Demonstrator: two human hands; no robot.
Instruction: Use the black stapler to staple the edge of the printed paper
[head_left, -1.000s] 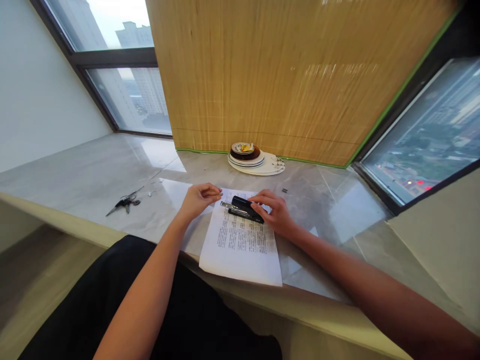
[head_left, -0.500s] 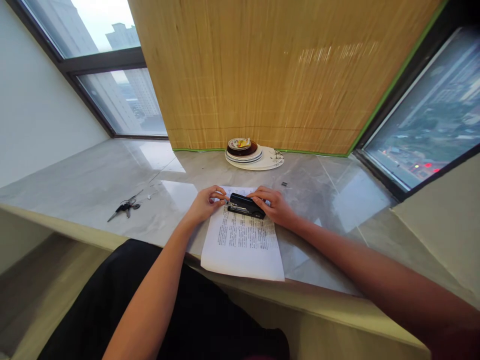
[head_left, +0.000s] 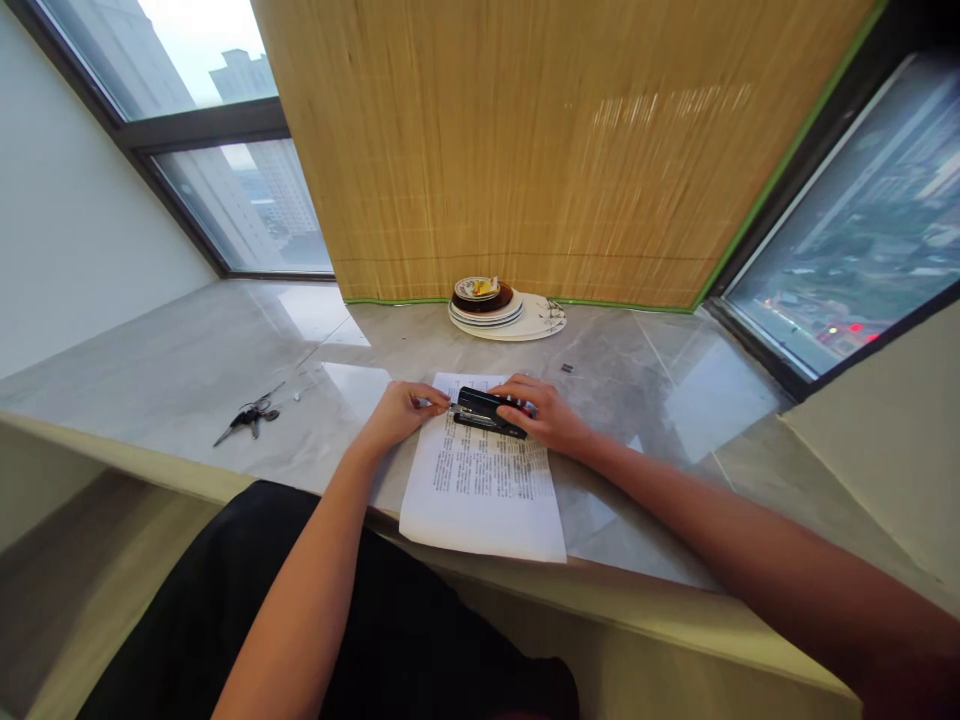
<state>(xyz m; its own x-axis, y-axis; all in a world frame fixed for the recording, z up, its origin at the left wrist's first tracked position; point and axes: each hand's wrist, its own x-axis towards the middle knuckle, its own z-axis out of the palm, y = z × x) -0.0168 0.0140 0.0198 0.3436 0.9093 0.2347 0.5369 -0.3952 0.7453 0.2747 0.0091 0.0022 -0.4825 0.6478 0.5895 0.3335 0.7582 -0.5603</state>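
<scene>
A black stapler [head_left: 480,410] lies across the upper part of a printed sheet of paper [head_left: 480,520], a metal strip showing along its side. My right hand [head_left: 541,412] is wrapped over the right end of the stapler. At the opposite end, my left hand [head_left: 409,408] pinches with thumb and forefinger at the stapler's metal tip. Whether a small piece sits between those fingertips is too small to see. Lines of print show below the stapler, and the paper's near edge hangs slightly over the counter's edge.
On the grey marble ledge [head_left: 360,345], a bunch of keys [head_left: 251,418] lies to the left, near a small white bit [head_left: 297,397]. Stacked plates [head_left: 487,308] stand at the back before a bamboo blind [head_left: 510,150]. Small dark staple strips [head_left: 567,368] lie behind my right hand.
My left hand has shifted slightly and its fingers are straighter, pinching at the stapler's tip. My right hand keeps its hold, its thumb a little changed in position.
</scene>
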